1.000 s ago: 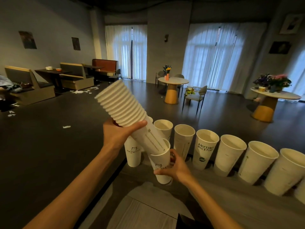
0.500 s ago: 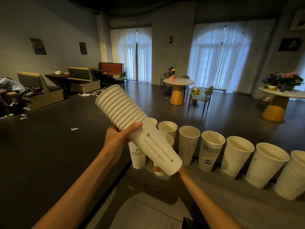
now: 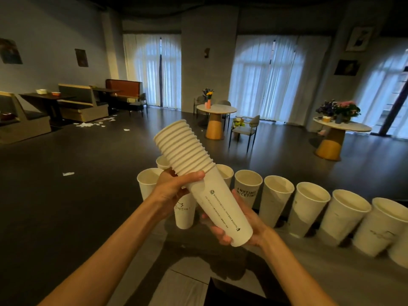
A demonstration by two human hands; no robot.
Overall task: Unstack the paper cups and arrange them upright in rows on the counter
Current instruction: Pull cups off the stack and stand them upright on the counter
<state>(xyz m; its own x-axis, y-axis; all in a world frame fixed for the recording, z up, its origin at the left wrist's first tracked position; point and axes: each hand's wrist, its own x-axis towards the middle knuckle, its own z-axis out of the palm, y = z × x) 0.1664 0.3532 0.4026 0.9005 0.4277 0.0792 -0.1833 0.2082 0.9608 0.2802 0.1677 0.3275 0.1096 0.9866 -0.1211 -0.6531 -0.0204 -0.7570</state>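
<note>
White nested cup stack (image 3: 198,175) tilts above upright cups (image 3: 309,206).

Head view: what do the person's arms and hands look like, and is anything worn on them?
Both forearms are bare to the frame edge: no sleeves show. The left hand and right hand wear no gloves. No watch, bracelet or ring is visible on either wrist or on the fingers. No markings show, though the light is dim.
</note>
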